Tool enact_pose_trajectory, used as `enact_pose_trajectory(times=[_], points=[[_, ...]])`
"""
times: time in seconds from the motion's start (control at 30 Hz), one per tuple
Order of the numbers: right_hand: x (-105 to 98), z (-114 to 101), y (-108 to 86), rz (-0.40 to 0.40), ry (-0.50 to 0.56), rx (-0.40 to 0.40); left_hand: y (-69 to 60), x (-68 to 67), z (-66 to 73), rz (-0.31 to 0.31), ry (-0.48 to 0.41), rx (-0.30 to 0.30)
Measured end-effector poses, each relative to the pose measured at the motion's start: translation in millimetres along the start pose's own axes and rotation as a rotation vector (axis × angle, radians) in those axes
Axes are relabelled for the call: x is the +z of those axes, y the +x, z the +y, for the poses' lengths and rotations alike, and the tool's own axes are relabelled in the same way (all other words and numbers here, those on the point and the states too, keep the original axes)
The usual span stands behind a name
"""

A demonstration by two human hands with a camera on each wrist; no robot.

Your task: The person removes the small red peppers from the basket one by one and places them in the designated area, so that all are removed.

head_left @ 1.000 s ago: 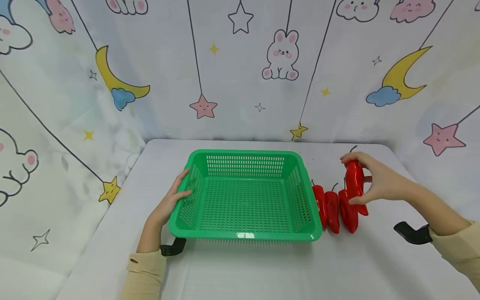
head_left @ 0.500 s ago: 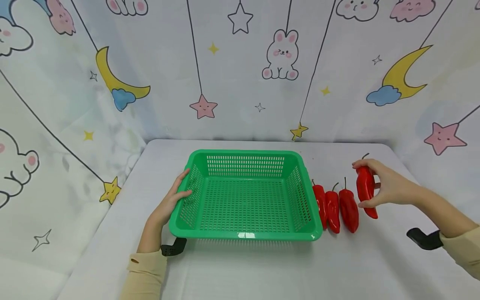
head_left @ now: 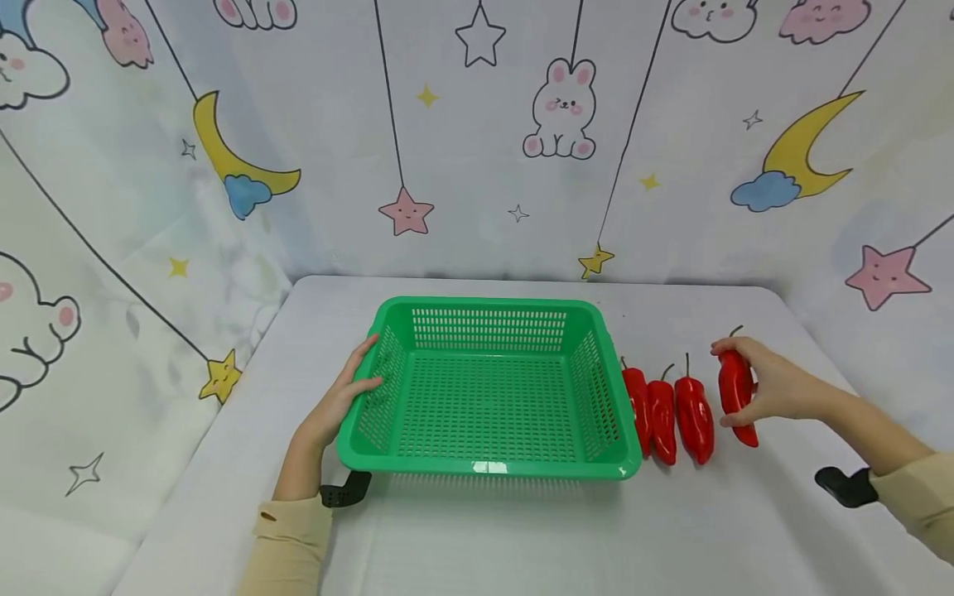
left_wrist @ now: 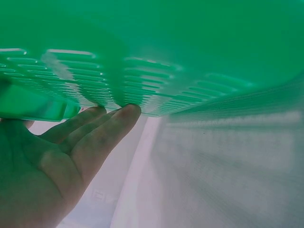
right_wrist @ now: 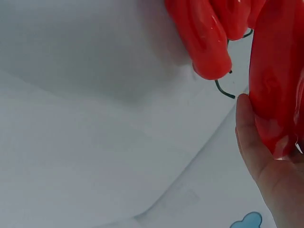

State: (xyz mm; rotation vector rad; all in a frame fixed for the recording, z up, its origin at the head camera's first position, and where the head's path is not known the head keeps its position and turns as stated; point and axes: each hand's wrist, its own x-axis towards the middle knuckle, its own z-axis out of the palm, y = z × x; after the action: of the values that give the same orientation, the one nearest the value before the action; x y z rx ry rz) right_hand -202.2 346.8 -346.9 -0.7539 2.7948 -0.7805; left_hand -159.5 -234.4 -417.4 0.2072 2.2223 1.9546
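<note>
My left hand (head_left: 331,406) holds the left rim of a green plastic basket (head_left: 488,469). In the left wrist view its fingers (left_wrist: 107,135) lie against the basket's slotted outer wall. My right hand (head_left: 786,385) grips a long red chili pepper (head_left: 736,387) lengthwise, thumb near the tip and fingers near the stem end. Whether this pepper touches the table cannot be told. Left of it lie a red pepper (head_left: 695,418), another red pepper (head_left: 662,420) and a third red pepper (head_left: 636,410) beside the basket's right wall. In the right wrist view the held pepper (right_wrist: 275,76) fills the upper right.
A white-covered table (head_left: 522,538) bears everything. Behind it hangs a white backdrop (head_left: 477,165) printed with stars, moons and a rabbit. A black device (head_left: 845,487) sits at the right wrist, and a black device (head_left: 346,490) at the left wrist.
My right hand has carried the held pepper rightward and down in the view, away from the other peppers, leaving a gap. My left hand and the basket have stayed put.
</note>
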Motion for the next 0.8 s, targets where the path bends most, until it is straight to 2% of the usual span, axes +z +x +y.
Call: enact_pose_trajectory(times=[0.3,0.8], points=[[12,15,-1.9,-0.029,-0.04,0.03,0.2,-0.2,0.2,-0.003,0.001,0.001],[31,29,-1.6,-0.111,0.005,0.111,-0.5,0.1,0.1,-0.003,-0.004,0.002]])
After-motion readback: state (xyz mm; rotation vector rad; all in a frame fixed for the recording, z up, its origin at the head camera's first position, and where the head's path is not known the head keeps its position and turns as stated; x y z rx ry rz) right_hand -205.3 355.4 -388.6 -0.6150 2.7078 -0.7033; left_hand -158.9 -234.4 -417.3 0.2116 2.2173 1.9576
